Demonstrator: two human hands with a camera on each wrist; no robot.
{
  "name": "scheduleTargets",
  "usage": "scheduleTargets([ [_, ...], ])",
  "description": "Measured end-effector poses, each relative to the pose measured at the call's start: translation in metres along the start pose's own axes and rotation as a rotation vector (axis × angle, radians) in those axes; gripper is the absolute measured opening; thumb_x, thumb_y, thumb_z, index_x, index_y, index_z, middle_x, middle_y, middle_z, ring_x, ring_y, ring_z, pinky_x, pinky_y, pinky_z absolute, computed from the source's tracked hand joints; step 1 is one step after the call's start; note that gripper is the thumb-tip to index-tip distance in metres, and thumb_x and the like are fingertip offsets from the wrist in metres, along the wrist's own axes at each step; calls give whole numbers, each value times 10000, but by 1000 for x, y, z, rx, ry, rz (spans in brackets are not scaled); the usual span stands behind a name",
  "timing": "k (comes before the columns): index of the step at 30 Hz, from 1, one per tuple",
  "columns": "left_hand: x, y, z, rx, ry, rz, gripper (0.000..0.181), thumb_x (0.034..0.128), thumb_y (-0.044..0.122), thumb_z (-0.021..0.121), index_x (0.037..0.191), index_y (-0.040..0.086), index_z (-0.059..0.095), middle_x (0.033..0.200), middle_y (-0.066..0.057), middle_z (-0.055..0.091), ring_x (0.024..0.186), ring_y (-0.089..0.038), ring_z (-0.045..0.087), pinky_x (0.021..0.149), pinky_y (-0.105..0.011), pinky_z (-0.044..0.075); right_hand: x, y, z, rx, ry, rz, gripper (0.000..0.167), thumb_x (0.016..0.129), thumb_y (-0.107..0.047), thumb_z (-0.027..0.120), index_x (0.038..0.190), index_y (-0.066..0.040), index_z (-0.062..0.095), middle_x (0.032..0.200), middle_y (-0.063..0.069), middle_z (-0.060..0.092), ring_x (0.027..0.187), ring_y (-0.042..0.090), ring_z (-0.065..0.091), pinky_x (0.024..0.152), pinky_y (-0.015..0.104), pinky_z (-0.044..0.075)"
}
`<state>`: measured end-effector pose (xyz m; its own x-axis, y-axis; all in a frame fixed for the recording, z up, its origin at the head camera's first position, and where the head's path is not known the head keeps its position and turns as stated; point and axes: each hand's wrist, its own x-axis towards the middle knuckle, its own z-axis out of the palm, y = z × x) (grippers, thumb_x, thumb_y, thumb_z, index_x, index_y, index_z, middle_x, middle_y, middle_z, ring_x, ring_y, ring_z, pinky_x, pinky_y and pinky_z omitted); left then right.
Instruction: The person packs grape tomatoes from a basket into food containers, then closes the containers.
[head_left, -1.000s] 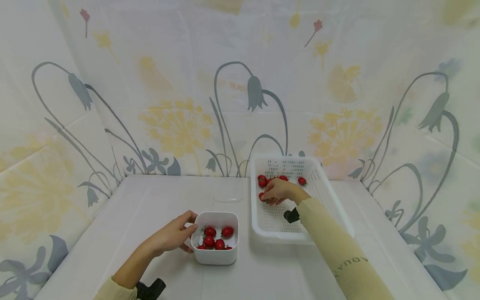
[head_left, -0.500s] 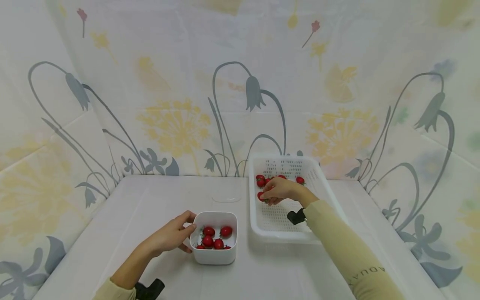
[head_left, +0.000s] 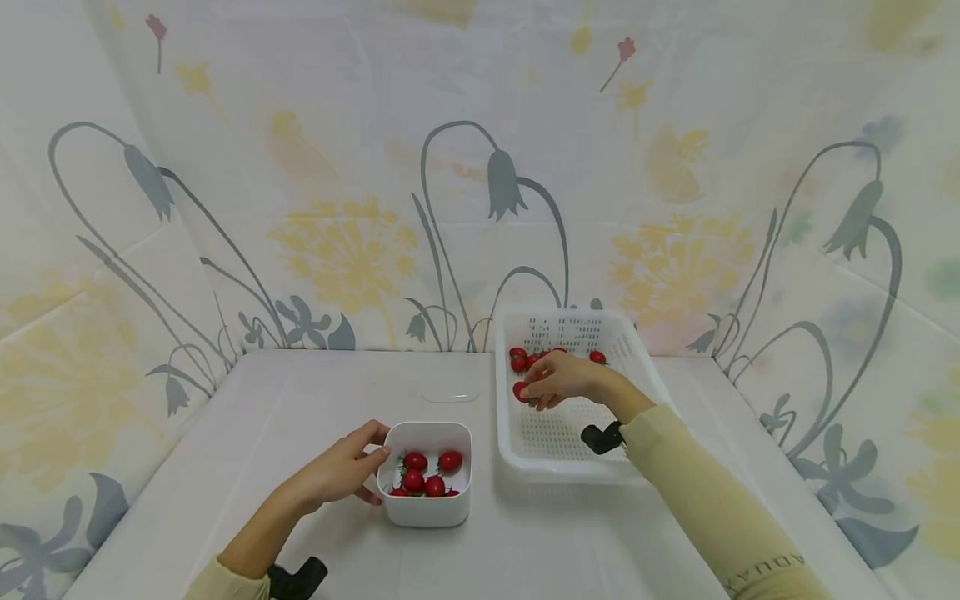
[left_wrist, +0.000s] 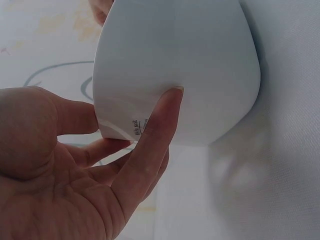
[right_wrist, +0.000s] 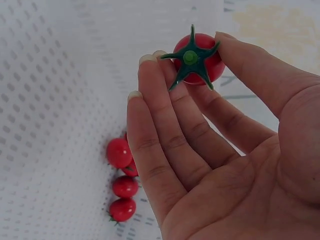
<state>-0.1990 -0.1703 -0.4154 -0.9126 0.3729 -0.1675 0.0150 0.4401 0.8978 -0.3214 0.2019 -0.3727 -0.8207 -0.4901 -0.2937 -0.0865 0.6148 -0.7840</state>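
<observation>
- One small red tomato (right_wrist: 200,60) is being pinched by the right hand (right_wrist: 220,175), with the thumb on one side and fingers on the other.
- Its green leaves (right_wrist: 190,57) are making a star on top.
- It is probably feeling light, firm and smooth, so it may be a bit slippery. A hard squeeze could be hurting its skin. Holding it gently by its round sides looks best, not by the thin leaves.
- It is sitting over the left part of the white basket (head_left: 555,471); I cannot tell if it is touching the bottom.
- More tomatoes (right_wrist: 124,186) are lying toward the basket's far end.
- The left hand (head_left: 341,467) is holding the white box (head_left: 427,512) by its side, thumb at the rim.
- Some other tomatoes (head_left: 413,481) are resting inside that box.
- Box and basket are standing on the white surface (head_left: 337,379), with a flowery cloth (head_left: 352,242) hanging behind.
</observation>
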Motion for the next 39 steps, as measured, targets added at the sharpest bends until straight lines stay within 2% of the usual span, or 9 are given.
scheduleTargets([
  [2,0,0,0,1,2,-1,287,1059,109,529,1322,1,491,1364,-260,528,1075,-374,651,650,-424,647,-3,-3,1,-6,3,-9,318,967,-235,716,1161,16,693,967,221,743,807,208,723,860,388,618],
  [9,0,1,0,0,5,-6,296,1056,111,534,1328,2,493,1365,-257,533,1065,-367,653,648,-424,647,-18,-15,9,2,33,-53,325,961,-250,725,1175,-9,687,958,126,754,886,259,721,879,396,608],
  [17,0,1,1,-3,4,-9,283,1058,109,528,1319,4,495,1374,-256,528,1075,-371,648,649,-423,647,-37,-27,22,11,34,-115,290,962,-254,717,1167,-51,686,947,45,745,868,227,709,889,414,599],
  [20,-1,1,1,-2,4,-12,285,1058,107,527,1321,3,494,1373,-259,527,1079,-374,649,650,-422,647,-42,-30,29,15,46,-145,283,972,-245,702,1173,-47,681,955,46,746,865,231,703,914,466,591],
  [23,-1,1,1,-1,3,-14,286,1058,106,526,1322,2,494,1371,-257,528,1079,-374,649,650,-421,647,-44,-32,36,20,56,-173,288,973,-241,698,1177,-38,678,981,103,750,862,228,696,920,484,586],
  [27,-1,1,1,0,6,-10,284,1058,105,526,1320,-1,496,1363,-253,533,1067,-369,649,647,-421,647,-45,-36,47,13,64,-198,281,972,-246,697,1170,-47,682,1003,130,750,862,211,686,903,451,586],
  [32,-1,1,2,0,19,-11,292,1057,108,532,1327,4,502,1363,-251,536,1030,-349,651,647,-417,647,-44,-42,60,17,64,-223,275,966,-242,707,1165,-52,686,947,37,736,858,209,678,848,386,586],
  [39,-2,0,4,3,47,-17,312,1051,110,548,1348,21,516,1374,-251,538,1022,-332,661,638,-412,645,-43,-52,77,1,75,-276,259,959,-232,718,1142,-49,698,907,29,721,848,215,674,765,317,564],
])
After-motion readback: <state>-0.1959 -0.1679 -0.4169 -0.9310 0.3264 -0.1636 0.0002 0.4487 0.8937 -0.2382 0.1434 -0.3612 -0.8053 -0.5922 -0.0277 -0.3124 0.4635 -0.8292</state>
